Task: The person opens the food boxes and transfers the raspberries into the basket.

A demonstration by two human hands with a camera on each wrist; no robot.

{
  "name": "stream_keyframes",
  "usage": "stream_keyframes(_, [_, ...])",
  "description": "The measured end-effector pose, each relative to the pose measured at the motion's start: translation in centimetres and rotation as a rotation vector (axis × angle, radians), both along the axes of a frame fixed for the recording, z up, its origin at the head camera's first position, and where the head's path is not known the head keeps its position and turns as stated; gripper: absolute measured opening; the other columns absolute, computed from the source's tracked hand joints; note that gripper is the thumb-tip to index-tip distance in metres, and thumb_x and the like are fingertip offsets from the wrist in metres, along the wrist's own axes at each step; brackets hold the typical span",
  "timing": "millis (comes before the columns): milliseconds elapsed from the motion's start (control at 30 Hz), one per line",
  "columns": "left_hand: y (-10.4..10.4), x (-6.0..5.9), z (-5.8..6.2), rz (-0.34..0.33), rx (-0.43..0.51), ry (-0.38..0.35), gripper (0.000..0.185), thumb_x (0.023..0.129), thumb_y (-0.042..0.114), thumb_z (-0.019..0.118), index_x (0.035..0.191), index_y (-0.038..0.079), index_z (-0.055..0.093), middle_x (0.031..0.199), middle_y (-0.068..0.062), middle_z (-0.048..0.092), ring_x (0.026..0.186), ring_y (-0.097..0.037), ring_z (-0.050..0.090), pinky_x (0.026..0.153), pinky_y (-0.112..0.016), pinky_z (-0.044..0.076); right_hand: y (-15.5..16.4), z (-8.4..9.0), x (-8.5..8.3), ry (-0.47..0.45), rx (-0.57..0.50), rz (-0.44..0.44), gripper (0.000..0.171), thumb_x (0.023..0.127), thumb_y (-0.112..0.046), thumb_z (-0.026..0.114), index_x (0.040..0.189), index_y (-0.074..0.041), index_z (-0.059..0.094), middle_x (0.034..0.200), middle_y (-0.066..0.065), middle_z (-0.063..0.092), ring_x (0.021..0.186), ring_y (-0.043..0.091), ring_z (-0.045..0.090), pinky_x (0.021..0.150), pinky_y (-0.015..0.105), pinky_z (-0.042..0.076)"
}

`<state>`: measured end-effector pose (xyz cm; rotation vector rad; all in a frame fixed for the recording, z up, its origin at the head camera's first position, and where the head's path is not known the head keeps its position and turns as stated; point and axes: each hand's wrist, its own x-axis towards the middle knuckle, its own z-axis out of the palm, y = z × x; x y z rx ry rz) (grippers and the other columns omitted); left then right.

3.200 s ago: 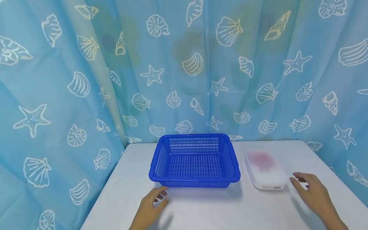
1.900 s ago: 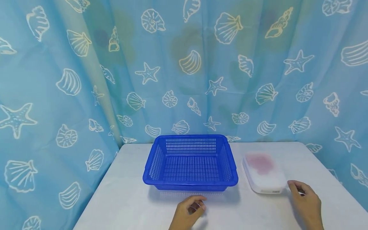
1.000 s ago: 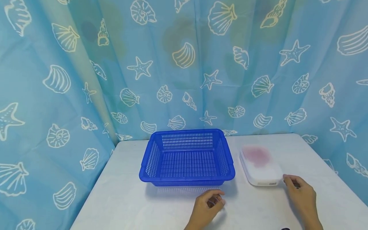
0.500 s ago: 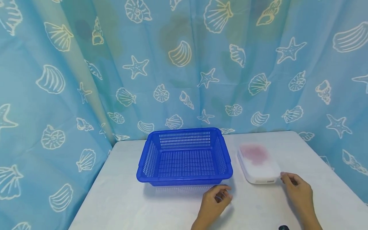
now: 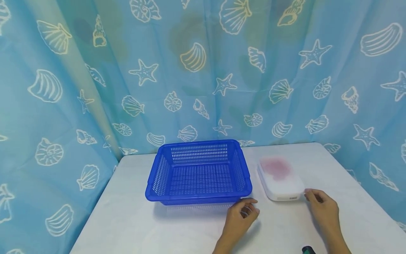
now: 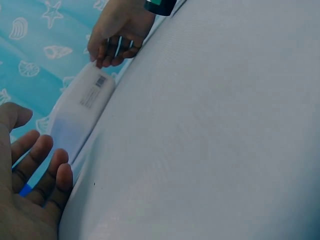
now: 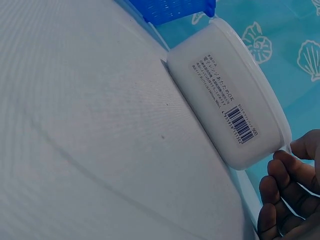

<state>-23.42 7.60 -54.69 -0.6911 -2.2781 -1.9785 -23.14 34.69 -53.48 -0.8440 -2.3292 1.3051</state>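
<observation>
Right hand (image 5: 323,208) gripping the corner of a lidded white container (image 5: 280,178).
Head view: the container sits on the table (image 5: 190,236), right of the blue basket (image 5: 198,196); the left hand (image 5: 239,217), loosely curved, holds nothing near the basket's near right corner. Left wrist view: those fingers look relaxed, free of the container. Right wrist view: thumb and forefinger pinch the lid (image 7: 255,70); the grip seems made, while opening or moving the container appears not yet done.
</observation>
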Motion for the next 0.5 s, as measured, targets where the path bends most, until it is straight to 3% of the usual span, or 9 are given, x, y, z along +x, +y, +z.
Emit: stream_keyframes(500, [1.9, -1.0, -0.2, 0.013, 0.012, -0.007, 0.028, 0.089, 0.017, 0.075, 0.116, 0.011, 0.071, 0.09, 0.008, 0.063, 0.078, -0.002, 0.061, 0.07, -0.022, 0.053, 0.3, -0.4, 0.0, 0.02, -0.053, 0.003, 0.044, 0.105, -0.036, 0.048, 0.123, 0.002, 0.061, 0.12, 0.022, 0.064, 0.116, 0.036, 0.056, 0.1, 0.055, 0.042])
